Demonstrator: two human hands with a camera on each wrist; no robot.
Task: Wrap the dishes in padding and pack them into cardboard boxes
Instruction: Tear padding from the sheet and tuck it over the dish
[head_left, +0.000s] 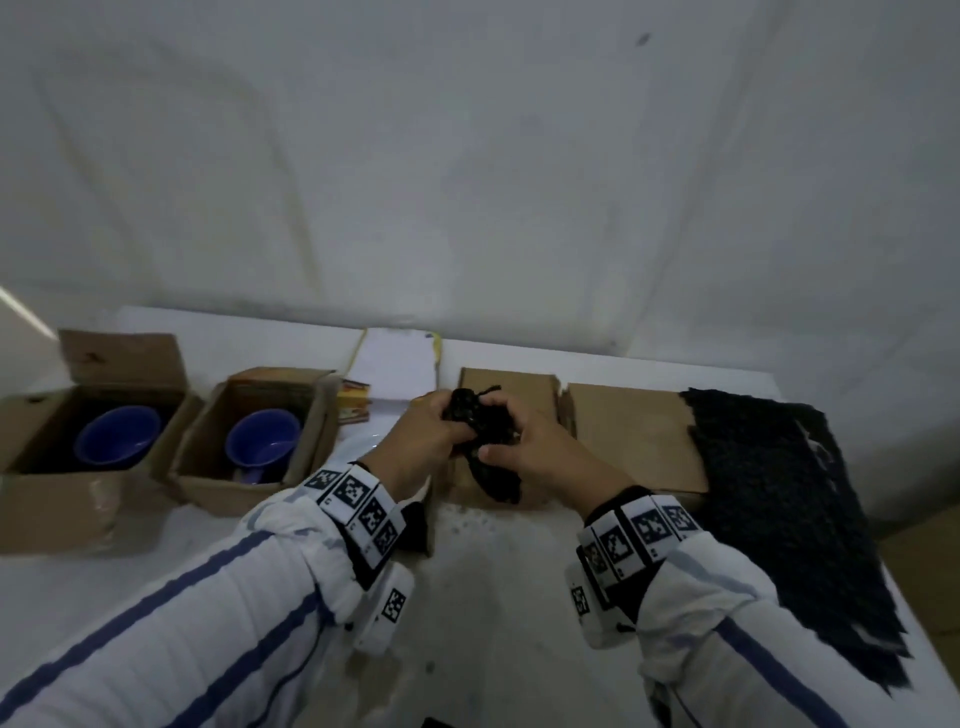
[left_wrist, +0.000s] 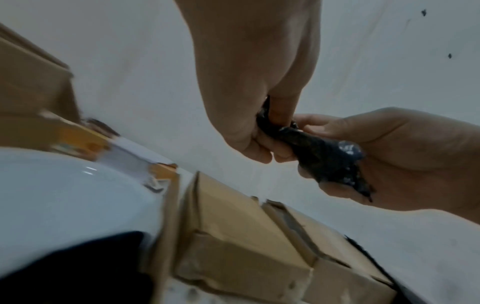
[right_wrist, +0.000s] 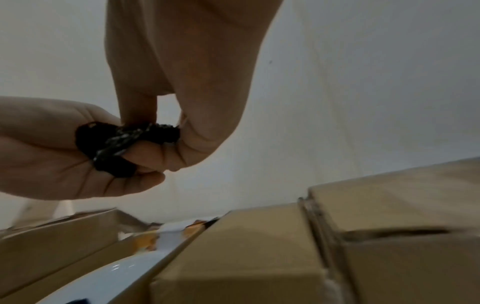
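Observation:
Both hands meet above the closed cardboard boxes and work a crumpled wad of black padding (head_left: 480, 434). My left hand (head_left: 452, 428) pinches one end of the wad (left_wrist: 275, 125) between thumb and curled fingers. My right hand (head_left: 501, 452) grips the other end (right_wrist: 124, 144), and its palm cups the bulk (left_wrist: 327, 158). A white plate (left_wrist: 64, 195) lies in an open box below my left wrist, with dark padding (left_wrist: 78, 267) over its near part. Further left, two open boxes each hold a blue dish (head_left: 117, 436) (head_left: 262, 441).
Two closed cardboard boxes (head_left: 511, 392) (head_left: 634, 436) stand side by side under the hands. A stack of black padding sheets (head_left: 779, 499) lies at the right end of the white table (head_left: 493, 597). A white wall rises right behind the boxes.

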